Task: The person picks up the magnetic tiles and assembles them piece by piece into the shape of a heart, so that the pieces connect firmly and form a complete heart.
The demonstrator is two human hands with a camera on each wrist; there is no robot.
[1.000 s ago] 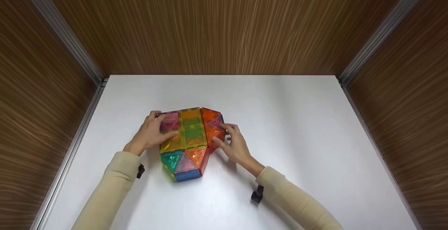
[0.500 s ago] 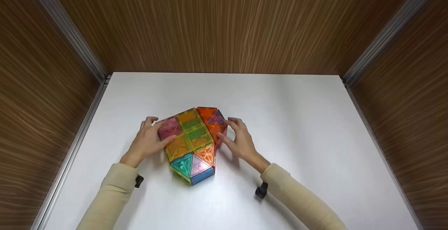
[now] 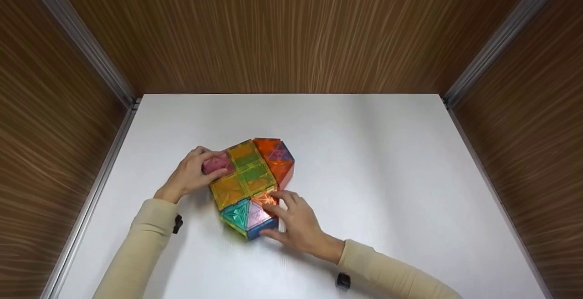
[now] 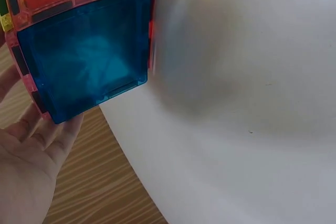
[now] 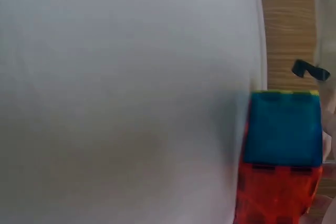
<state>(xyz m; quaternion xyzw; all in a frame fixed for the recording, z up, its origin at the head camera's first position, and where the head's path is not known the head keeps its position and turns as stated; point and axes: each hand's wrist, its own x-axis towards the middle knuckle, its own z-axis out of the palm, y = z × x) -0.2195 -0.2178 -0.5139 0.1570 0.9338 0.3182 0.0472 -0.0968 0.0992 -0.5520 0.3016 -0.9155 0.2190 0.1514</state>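
Observation:
A low closed shape built from translucent coloured magnetic tiles (image 3: 253, 176) sits on the white table. My left hand (image 3: 186, 175) grips its left side, the thumb lying on top near the pink square tile (image 3: 218, 161) and the fingers at the outer edge. At the near right end, my right hand (image 3: 298, 226) has fingertips on the orange triangle tile (image 3: 263, 198) and its thumb against the blue side tile (image 3: 262, 229). In the left wrist view, fingers (image 4: 29, 140) lie beside a blue square tile (image 4: 89, 56). The right wrist view shows a blue tile (image 5: 284, 128) above a red one.
The white table (image 3: 378, 167) extends around the tile shape. Wood-grain panels (image 3: 291, 35) with grey metal corner rails (image 3: 91, 44) rise at the back and both sides. A black wrist device (image 3: 343, 281) hangs below the right cuff.
The tile shape has turned anticlockwise, its near end swinging right. My right hand has left its far right side and moved down to the near end; my left hand stays at the left side.

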